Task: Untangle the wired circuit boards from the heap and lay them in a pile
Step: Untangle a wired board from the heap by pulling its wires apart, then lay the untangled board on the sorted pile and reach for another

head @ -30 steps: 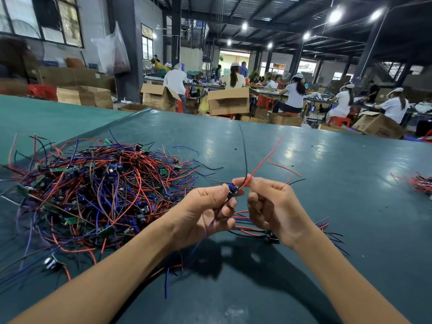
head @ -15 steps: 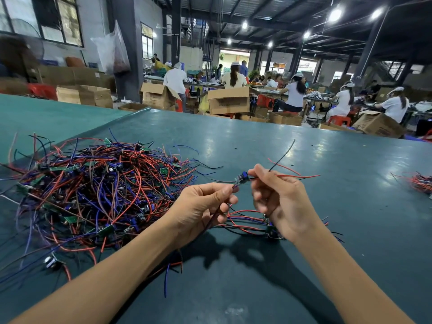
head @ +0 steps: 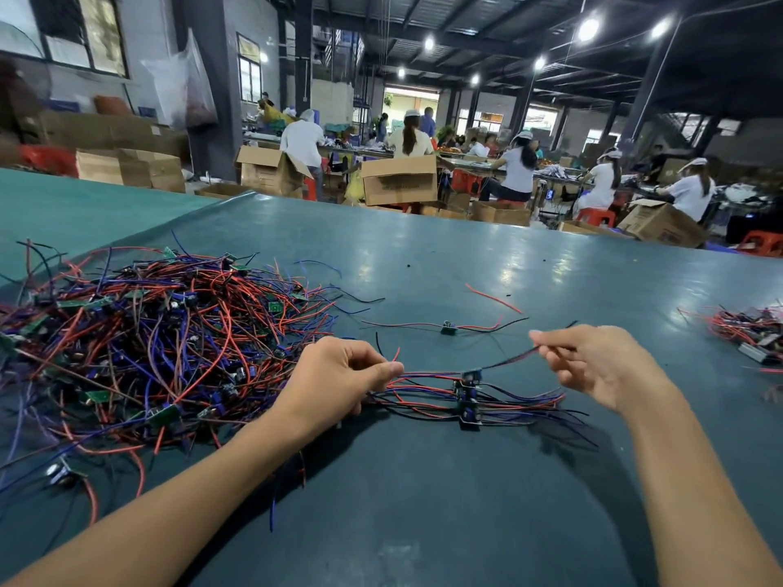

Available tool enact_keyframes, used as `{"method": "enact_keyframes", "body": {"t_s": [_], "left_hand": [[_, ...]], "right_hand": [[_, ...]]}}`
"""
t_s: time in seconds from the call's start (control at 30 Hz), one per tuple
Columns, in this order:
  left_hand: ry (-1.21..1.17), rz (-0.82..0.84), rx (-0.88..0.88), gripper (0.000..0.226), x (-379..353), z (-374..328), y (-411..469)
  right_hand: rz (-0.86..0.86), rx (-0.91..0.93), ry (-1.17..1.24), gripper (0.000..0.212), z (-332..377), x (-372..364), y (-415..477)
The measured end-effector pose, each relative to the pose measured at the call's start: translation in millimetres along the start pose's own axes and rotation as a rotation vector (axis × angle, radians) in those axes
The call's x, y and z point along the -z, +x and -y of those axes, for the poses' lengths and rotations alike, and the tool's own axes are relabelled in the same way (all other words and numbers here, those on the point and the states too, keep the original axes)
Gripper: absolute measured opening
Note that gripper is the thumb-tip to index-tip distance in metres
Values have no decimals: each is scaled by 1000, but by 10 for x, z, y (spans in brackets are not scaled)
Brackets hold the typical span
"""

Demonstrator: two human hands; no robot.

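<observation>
Wires of one small circuit board stretch between two pinches, the left hand gripping one end and the right hand the other, just above the pile on the table beside the heap. It looks light, limp and likely to snag, so the wire ends seem the best hold.

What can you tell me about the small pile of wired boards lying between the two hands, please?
The pile is a short stack of small dark circuit boards on the green table, with thin red, blue and black wires fanning out flat to either side. The topmost board is strung between the hands: the left hand pinches its wires on one side, the right hand on the other.
</observation>
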State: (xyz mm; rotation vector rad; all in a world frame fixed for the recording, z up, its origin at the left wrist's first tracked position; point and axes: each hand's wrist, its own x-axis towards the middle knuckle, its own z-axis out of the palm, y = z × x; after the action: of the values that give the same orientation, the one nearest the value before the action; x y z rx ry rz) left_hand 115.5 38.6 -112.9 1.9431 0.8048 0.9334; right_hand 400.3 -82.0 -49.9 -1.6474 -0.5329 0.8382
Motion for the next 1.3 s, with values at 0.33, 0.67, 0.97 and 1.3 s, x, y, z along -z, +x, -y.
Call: {"method": "enact_keyframes", "body": {"t_s": [0.33, 0.67, 0.97, 1.3], "left_hand": [[171, -95, 8, 21, 2, 38, 40], [518, -162, -79, 35, 79, -63, -17], [954, -243, -22, 18, 1012, -332, 421], [1383, -10, 110, 38, 1049, 71, 489]], "right_hand": [[-15, -184, -287, 27, -176, 185, 105], [-301, -80, -651, 42, -190, 176, 72], [-484, 69, -929, 44, -38, 74, -33], [-671, 335, -801, 32, 102, 194, -187]]}}
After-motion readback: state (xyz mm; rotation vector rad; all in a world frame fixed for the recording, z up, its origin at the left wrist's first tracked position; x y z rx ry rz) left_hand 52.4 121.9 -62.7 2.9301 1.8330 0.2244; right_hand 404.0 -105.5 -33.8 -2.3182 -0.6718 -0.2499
